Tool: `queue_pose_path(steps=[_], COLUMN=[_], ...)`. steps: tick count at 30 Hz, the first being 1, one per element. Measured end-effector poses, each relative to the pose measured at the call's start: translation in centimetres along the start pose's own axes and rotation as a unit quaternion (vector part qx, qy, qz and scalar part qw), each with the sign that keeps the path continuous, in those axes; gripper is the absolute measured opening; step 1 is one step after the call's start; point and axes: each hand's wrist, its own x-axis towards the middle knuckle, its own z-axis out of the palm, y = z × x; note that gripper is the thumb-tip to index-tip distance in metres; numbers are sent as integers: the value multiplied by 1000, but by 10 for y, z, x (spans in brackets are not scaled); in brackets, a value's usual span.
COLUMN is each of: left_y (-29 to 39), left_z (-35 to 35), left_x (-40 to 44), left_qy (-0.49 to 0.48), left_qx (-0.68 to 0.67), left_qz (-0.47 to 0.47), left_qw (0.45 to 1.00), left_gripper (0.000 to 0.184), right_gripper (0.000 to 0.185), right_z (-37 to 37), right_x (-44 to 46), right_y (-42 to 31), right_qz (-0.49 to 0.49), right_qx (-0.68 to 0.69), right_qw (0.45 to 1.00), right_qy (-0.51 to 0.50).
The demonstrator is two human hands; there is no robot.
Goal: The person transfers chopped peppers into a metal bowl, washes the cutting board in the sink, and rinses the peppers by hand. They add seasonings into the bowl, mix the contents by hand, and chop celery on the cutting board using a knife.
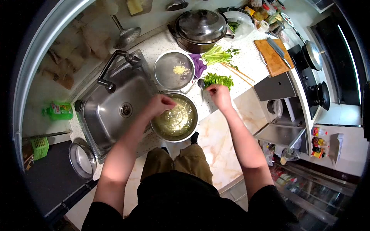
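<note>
A metal bowl with pale, watery contents stands at the counter's front edge. My left hand is over the bowl's left side, fingers pinched together; whatever is between them is too small to make out. Right of the bowl, my right hand is also closed in a pinch, just in front of chopped green herbs. Anything in it is hidden. A metal spoon lies between the bowl and the herbs. Behind the bowl sits a round metal tray with a small heap of minced pale yellow bits.
On the left is a steel sink with a faucet. A lidded pot, green stalks, chopsticks and a purple cloth are behind. A knife lies on a cutting board at right.
</note>
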Motion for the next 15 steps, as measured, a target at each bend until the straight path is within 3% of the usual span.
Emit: queue_pose_path(steps=[2, 4, 6, 8, 9, 10, 11, 12, 14, 15], left_y=[24, 31, 43, 65, 75, 85, 94, 92, 81, 78], left_z=[22, 58, 93, 121, 126, 131, 133, 134, 120, 104], left_x=[18, 51, 86, 104, 104, 103, 100, 100, 95, 92], left_qy=[-12, -1, 31, 47, 45, 24, 2, 0, 90, 22], left_qx=[-36, -71, -10, -3, -4, 170, 338, 338, 354, 304], left_qz=[33, 102, 190, 255, 254, 236, 212, 210, 425, 374], left_qw=[999, 992, 981, 966, 966, 957, 917, 917, 828, 876], left_gripper=[18, 18, 18, 16, 16, 16, 16, 16, 15, 14], right_gripper=[23, 25, 24, 25, 25, 25, 20, 20, 14, 12], right_z=[-9, -21, -27, -35, -38, -40, -36, -39, -45, -47], right_x=[12, 21, 26, 31, 32, 32, 31, 28, 22, 14], right_y=[17, 23, 34, 31, 30, 33, 44, 43, 23, 8], right_qz=[-11, -2, -183, -148, -88, -26, -96, -94, -133, -94], right_qx=[-22, -52, -155, -116, -94, -70, -94, -93, -88, -30], right_qw=[999, 999, 971, 982, 989, 990, 989, 989, 987, 995], right_qy=[41, -12, -6, -12, -67, -122, -67, -68, 30, -1])
